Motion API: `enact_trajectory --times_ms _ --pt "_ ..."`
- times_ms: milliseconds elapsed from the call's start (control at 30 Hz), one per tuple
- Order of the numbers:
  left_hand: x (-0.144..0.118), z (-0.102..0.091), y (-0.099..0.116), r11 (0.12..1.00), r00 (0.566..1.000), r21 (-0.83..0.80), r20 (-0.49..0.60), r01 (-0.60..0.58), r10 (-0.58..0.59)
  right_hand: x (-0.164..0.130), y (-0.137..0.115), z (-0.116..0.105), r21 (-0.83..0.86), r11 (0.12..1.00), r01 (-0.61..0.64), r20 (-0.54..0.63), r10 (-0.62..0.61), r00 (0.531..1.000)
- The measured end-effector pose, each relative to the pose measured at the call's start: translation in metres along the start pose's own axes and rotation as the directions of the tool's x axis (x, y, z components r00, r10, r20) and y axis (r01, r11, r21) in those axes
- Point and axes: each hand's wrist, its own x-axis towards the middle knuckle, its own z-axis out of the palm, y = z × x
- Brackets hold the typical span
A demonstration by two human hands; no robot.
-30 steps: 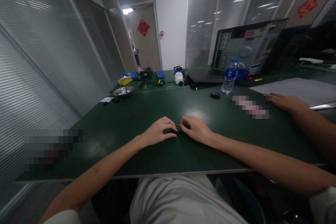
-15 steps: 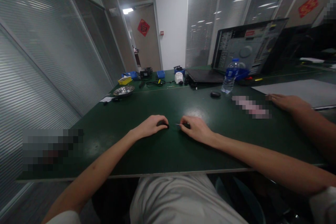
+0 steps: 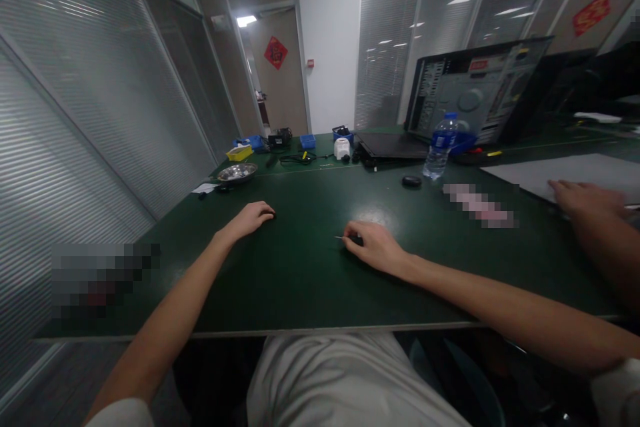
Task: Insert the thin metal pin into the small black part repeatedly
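Note:
My left hand (image 3: pixel 255 217) is over the left middle of the green table, fingers curled round a small black object (image 3: pixel 273 215). Most of that object is hidden by the fingers, so its kind does not show. Near the table's middle, my right hand (image 3: pixel 373 242) rests closed on a small screwdriver (image 3: pixel 357 239). Its dark handle lies under the fingers and its thin metal tip points left. A wide gap of bare tabletop separates the two hands. Beyond my left hand stands a shiny metal dish (image 3: pixel 237 173) with small things in it.
A water bottle (image 3: pixel 440 147) stands beside a black oval thing (image 3: pixel 411 181). Behind it are an open computer case (image 3: pixel 470 93) and a black laptop-like slab (image 3: pixel 393 145). Another person's hand (image 3: pixel 585 199) lies on a grey panel (image 3: pixel 540 173) at right. A yellow tray (image 3: pixel 239 153) is at back left.
My left hand has moved left and farther from me, carrying the black object away from the screwdriver. My right hand stays put. The other person's hand has shifted right.

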Motion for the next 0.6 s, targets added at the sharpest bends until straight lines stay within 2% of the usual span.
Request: enact_trajectory --times_ms 167,333,467,600 --pt "-0.005 -0.008 -0.052 0.984 0.985 0.07 -0.06 0.164 -0.16 0.001 0.002 0.002 -0.001 1.0 0.009 0.0 -0.009 1.0" --pt "-0.014 -0.013 -0.089 0.952 0.947 0.073 -0.152 0.297 -0.284 0.001 0.001 0.001 0.007 1.0 0.008 0.002 -0.008 1.0" --pt "-0.022 -0.017 -0.103 0.918 0.9 0.077 -0.245 0.39 -0.362 0.001 0.001 0.0 0.007 1.0 -0.003 0.015 0.003 1.0" --pt "-0.026 -0.021 -0.105 0.91 0.884 0.083 -0.287 0.407 -0.369 0.001 0.002 0.0 0.003 1.0 -0.004 0.019 0.004 1.0"
